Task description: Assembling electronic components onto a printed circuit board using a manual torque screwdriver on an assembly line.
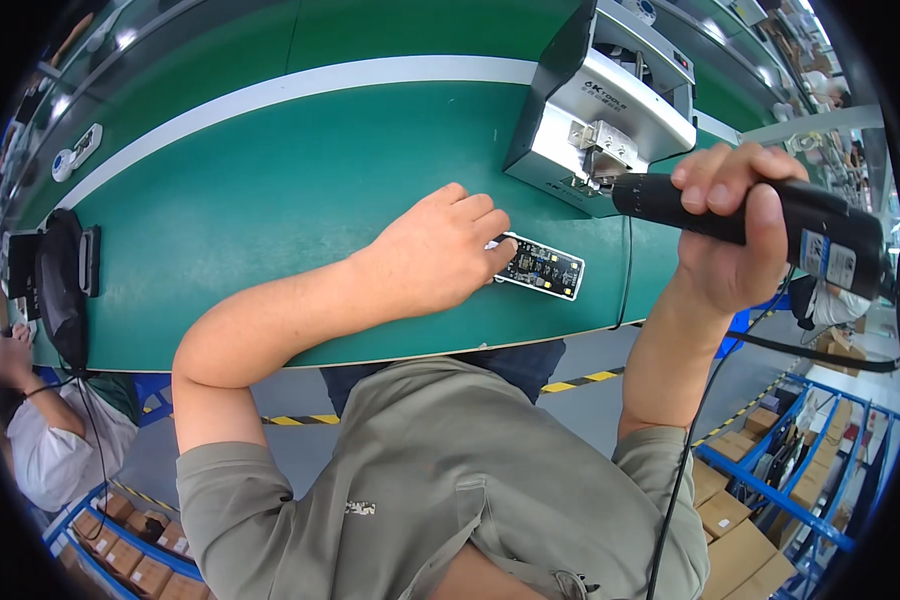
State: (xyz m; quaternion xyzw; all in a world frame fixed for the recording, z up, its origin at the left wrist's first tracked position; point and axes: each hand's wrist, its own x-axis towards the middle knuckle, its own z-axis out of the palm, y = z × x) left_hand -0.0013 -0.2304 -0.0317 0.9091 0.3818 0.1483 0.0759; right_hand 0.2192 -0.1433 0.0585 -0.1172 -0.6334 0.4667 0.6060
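Note:
My right hand (735,215) is wrapped round a black electric screwdriver (660,200), held almost level. The screwdriver's tip meets the front outlet of a silver and black screw feeder (595,110) at the back right; whether a screw sits on the bit is too small to tell. My left hand (445,250) rests on the green table with its fingers closed on the left end of a white-edged device with a black circuit board (545,267). That board shows several yellow squares and small parts, and its left end is hidden under the fingers.
A black cable (625,270) runs down over the table edge near the feeder. At the table's far left stand a dark bag-like object (63,290) and a white device (77,153). Another person (55,430) sits at the left. Blue racks with cardboard boxes (730,510) stand below right.

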